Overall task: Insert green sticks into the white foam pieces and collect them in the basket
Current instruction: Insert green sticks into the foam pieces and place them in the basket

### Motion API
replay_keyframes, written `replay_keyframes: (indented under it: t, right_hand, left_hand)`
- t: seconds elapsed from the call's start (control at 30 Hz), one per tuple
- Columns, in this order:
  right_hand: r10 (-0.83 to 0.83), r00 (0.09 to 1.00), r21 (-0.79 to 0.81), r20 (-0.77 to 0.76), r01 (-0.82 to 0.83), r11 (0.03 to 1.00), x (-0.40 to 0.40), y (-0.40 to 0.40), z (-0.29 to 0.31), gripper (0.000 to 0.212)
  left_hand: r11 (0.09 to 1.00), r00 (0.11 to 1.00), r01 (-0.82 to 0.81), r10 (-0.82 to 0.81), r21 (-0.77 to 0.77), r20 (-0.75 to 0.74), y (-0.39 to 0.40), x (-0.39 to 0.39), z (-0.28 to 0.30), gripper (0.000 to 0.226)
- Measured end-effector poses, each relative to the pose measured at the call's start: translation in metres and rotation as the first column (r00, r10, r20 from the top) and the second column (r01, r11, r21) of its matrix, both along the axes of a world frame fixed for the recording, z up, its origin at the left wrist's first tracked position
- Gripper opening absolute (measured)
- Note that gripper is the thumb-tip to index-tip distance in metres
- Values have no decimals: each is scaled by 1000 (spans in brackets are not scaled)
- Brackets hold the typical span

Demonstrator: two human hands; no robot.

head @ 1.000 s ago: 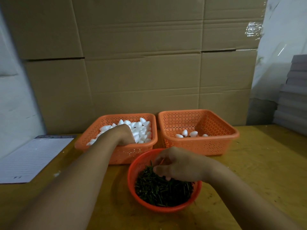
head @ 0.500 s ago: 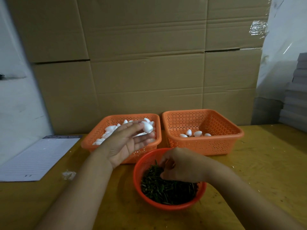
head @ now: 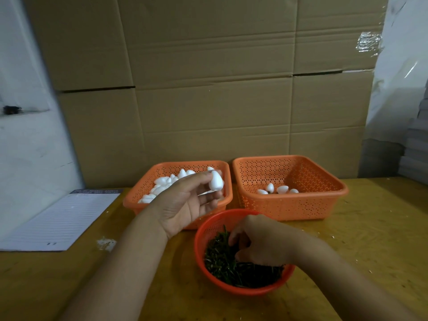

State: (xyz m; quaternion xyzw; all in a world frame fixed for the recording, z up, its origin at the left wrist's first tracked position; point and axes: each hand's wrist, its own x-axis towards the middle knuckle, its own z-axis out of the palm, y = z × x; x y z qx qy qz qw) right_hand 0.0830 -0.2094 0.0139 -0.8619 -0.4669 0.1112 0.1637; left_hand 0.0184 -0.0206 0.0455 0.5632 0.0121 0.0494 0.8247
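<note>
My left hand [head: 185, 202] is raised palm-up in front of the left orange basket [head: 139, 195] and pinches one white foam piece [head: 216, 180] at its fingertips. That basket holds several white foam pieces [head: 162, 184]. My right hand [head: 259, 239] reaches down into the round red bowl [head: 201, 230], its fingers curled among the green sticks [head: 222, 262]; whether it holds a stick is hidden. The right orange basket [head: 324, 200] holds several foam pieces [head: 275, 189].
A lined paper sheet [head: 62, 218] lies on the yellow wooden table [head: 370, 239] at the left. White foam crumbs [head: 105, 243] lie beside it. Cardboard boxes [head: 208, 89] form a wall right behind the baskets. Grey stacked items [head: 416, 154] stand at the far right.
My left hand came up out of the left basket with one foam piece and turned palm-up. My right hand stayed in the bowl of green sticks.
</note>
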Motion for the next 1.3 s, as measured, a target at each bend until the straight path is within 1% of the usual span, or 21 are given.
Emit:
replay_keyframes:
  t: [0.07, 0.1, 0.13, 0.23, 0.27, 0.4, 0.47, 0.5, 0.57, 0.6, 0.67, 0.7, 0.77, 0.83, 0.93, 1.1, 1.3]
  right_hand:
    - [7, 1000, -4, 13, -7, 1000, 0, 0, 1, 28]
    - [13, 1000, 0, 28, -13, 1000, -1, 0, 2, 26]
    - [18, 999, 7, 41, -18, 1000, -1, 0, 3, 24]
    - [25, 998, 45, 62, -28, 999, -1, -1, 5, 20]
    - [26, 997, 63, 66, -30, 998, 0, -2, 5, 18]
    - [7, 997, 167, 73, -19, 986, 4, -2, 7, 15]
    - [-23, 999, 220, 41, 13, 975, 6, -2, 7, 13]
    - [-47, 999, 248, 1, 45, 968, 6, -2, 7, 13]
    - [-99, 984, 320, -145, 141, 937, 6, -1, 9, 20]
    - [-109, 963, 365, -248, 197, 910, 5, -1, 10, 23]
    - [-80, 887, 441, -455, 302, 845, 1, 0, 14, 28]
    - [-53, 849, 469, -526, 342, 815, -1, -1, 16, 30]
    - [-14, 804, 517, -594, 395, 759, -2, -2, 20, 32]
    - [2, 791, 553, -612, 426, 716, -2, -4, 23, 31]
    - [7, 789, 583, -614, 448, 678, -2, -6, 24, 27]
    - [-4, 811, 600, -586, 437, 671, -3, -5, 25, 20]
    - [-31, 838, 595, -545, 412, 690, -2, -4, 24, 22]
  left_hand:
    - [1000, 1000, 14, -14, 21, -9, 3, -1, -4, 35]
    - [1000, 1000, 16, -16, 26, -9, 4, -1, -6, 37]
    - [1000, 1000, 16, -15, 25, -5, 6, -2, -8, 34]
    - [1000, 1000, 3, -3, -2, 12, 8, -2, -9, 15]
    - [1000, 1000, -2, 2, -6, 18, 8, -1, -10, 12]
    - [1000, 1000, 6, -6, -12, 23, 4, -2, -11, 14]
    - [1000, 1000, 8, -8, -24, 20, 2, -3, -11, 14]
    - [999, 1000, 4, -3, -32, 19, 1, -3, -11, 14]
    - [999, 1000, -15, 16, -50, 18, 0, -3, -11, 12]
    - [998, 999, -24, 26, -59, 21, 0, -2, -12, 11]
    - [996, 999, -43, 45, -75, 29, 0, -2, -12, 12]
    - [995, 998, -53, 55, -83, 31, 1, -2, -12, 13]
    - [993, 997, -70, 72, -91, 29, 1, -1, -12, 12]
    - [993, 997, -77, 79, -92, 22, 2, -1, -13, 12]
    - [993, 997, -72, 73, -93, 14, 2, -1, -13, 14]
    - [995, 998, -60, 60, -84, 0, -2, -1, -13, 15]
    - [995, 999, -46, 46, -88, 2, -5, -3, -12, 40]
